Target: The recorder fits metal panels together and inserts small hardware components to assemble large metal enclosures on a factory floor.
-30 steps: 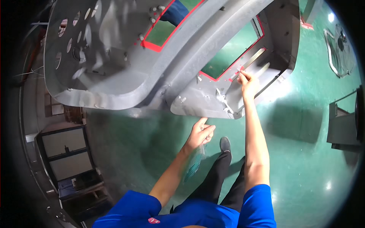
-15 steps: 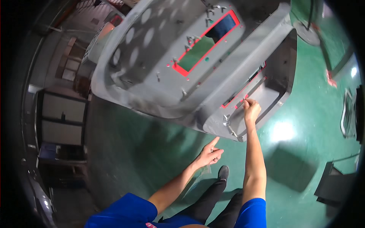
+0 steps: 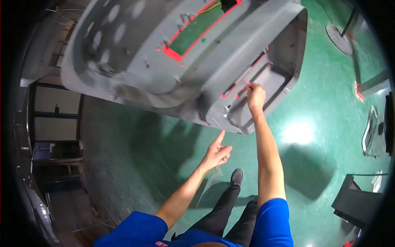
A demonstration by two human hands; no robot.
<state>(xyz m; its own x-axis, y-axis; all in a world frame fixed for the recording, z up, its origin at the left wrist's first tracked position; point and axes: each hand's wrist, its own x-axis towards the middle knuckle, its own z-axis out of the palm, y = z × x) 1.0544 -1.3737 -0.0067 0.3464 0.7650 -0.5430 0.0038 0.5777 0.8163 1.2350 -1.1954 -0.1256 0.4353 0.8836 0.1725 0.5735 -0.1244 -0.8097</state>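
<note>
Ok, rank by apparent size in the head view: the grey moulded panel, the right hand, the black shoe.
1. grey moulded panel, far the largest.
2. right hand and black shoe look alike; the shoe lies farther away, so no ranking.

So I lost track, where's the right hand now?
Head view, right of centre: the right hand touches red tape on the grey panel.

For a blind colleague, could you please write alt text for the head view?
A person's right hand touches red tape on a big grey moulded panel; the left hand points a finger up below it. Green floor lies beneath.
</note>
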